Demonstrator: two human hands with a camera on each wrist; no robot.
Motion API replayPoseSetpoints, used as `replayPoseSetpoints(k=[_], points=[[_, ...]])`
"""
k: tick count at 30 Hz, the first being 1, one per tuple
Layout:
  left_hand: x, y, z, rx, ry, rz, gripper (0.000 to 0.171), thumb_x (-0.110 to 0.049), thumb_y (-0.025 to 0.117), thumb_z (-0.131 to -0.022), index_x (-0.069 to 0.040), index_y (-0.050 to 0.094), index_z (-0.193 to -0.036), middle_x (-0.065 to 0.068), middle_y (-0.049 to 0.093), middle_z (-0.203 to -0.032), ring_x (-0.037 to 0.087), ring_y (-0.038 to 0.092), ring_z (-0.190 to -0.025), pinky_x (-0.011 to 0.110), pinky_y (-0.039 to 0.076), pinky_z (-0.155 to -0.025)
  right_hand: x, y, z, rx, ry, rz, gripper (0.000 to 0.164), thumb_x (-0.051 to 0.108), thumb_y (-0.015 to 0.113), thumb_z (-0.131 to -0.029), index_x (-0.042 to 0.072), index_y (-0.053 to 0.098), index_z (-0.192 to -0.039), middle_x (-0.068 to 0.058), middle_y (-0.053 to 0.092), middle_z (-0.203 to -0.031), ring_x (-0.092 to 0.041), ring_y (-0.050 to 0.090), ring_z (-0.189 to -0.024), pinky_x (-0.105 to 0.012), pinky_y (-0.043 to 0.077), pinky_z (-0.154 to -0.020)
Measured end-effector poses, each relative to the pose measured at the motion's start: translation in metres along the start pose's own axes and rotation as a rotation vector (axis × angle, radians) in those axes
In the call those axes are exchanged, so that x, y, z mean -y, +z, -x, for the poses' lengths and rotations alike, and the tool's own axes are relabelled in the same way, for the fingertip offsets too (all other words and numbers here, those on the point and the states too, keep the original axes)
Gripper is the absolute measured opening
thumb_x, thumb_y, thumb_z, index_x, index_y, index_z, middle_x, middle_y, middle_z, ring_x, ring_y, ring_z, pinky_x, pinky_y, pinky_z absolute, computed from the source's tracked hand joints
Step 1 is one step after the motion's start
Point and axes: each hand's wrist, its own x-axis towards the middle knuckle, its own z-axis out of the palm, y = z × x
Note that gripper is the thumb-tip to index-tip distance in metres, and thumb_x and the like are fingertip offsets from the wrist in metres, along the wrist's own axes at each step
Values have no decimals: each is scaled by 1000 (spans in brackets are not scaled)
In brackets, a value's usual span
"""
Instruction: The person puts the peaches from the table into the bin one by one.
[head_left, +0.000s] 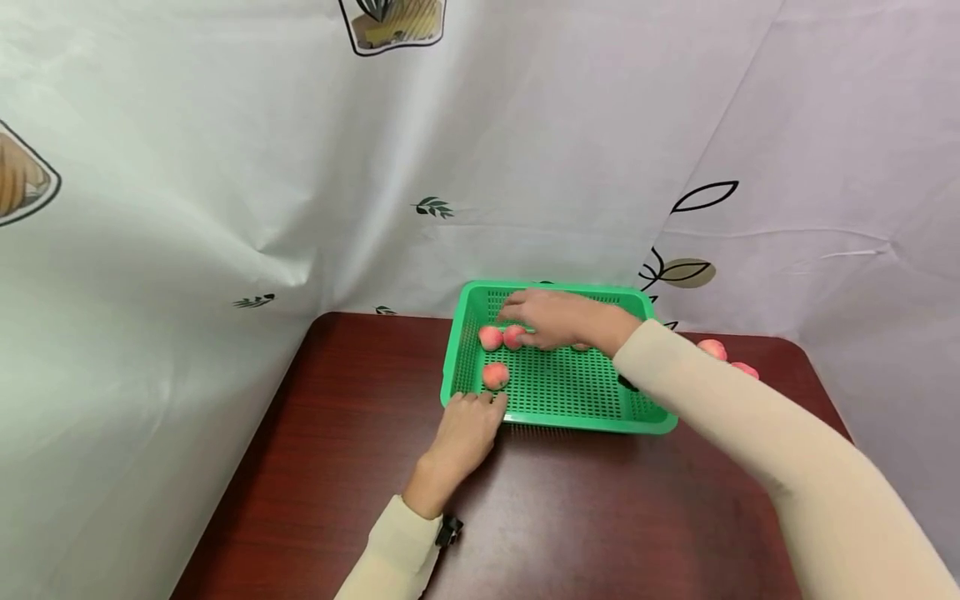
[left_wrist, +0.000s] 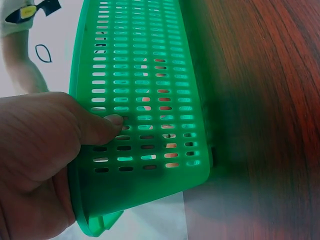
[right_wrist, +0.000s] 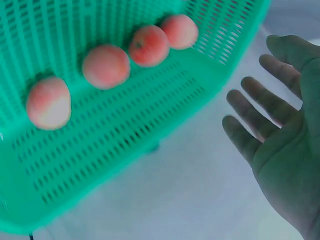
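A green plastic basket point(head_left: 570, 421) with slotted walls stands on the table and holds several pink-red peaches point(head_left: 496, 376). My left hand point(head_left: 468, 429) grips its near rim at the left. In the left wrist view the thumb point(left_wrist: 102, 129) lies against the outer slotted wall, while the other fingers go over the rim, mostly hidden. My right hand point(head_left: 555, 318) is over the far part of the basket, close by two peaches at the far left. The right wrist view shows that hand point(right_wrist: 285, 110) with spread fingers and a bare palm, and a row of peaches point(right_wrist: 106, 66) along the basket wall.
Two more peaches point(head_left: 712, 348) lie on the dark red wooden table point(head_left: 360, 392) right of the basket, partly behind my right sleeve point(head_left: 720, 400). A pale printed cloth point(head_left: 525, 150) hangs right behind the table's far edge.
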Motion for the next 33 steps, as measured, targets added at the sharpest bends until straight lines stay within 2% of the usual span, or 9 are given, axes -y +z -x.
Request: replayPoseSetpoints(k=[7, 14, 20, 26, 33], points=[[0, 0, 1, 10, -4, -1, 27, 0, 77, -78, -16, 55, -79, 0, 56, -64, 19, 56, -56, 26, 20, -54, -4, -23, 52, -184, -27, 49, 57, 31, 63, -102, 13, 48, -154, -18, 36, -164, -40, 37, -150, -57, 33, -119], [0, -1, 1, 10, -1, -4, 28, 0, 77, -78, -16, 54, -79, 0, 56, -64, 19, 55, -56, 26, 19, -54, -16, -24, 91, -355, -18, 92, 63, 32, 68, -99, 16, 46, -156, -15, 32, -167, -40, 36, -151, -67, 28, -118], [-1, 0, 0, 15, 4, 0, 28, -1, 78, -77, -16, 55, -80, 0, 56, -64, 18, 55, -55, 26, 21, -54, -23, -22, 118, -442, 44, 103, 65, 32, 71, -96, 18, 47, -154, -14, 32, -167, -42, 32, -152, -74, 26, -114], [-1, 0, 0, 10, 9, -2, 27, -1, 78, -78, -16, 55, -80, 0, 56, -65, 18, 55, -55, 26, 19, -55, -26, -19, 145, -481, 108, 122, 69, 30, 73, -93, 19, 45, -156, -11, 30, -169, -42, 29, -153, -76, 25, -113], [0, 0, 1, 1, 7, -3, 29, 0, 77, -78, -16, 53, -78, 0, 55, -63, 18, 52, -53, 26, 13, -57, -33, -8, 178, -574, 121, 131, 75, 25, 74, -88, 18, 44, -156, -13, 30, -168, -48, 31, -151, -76, 26, -109]])
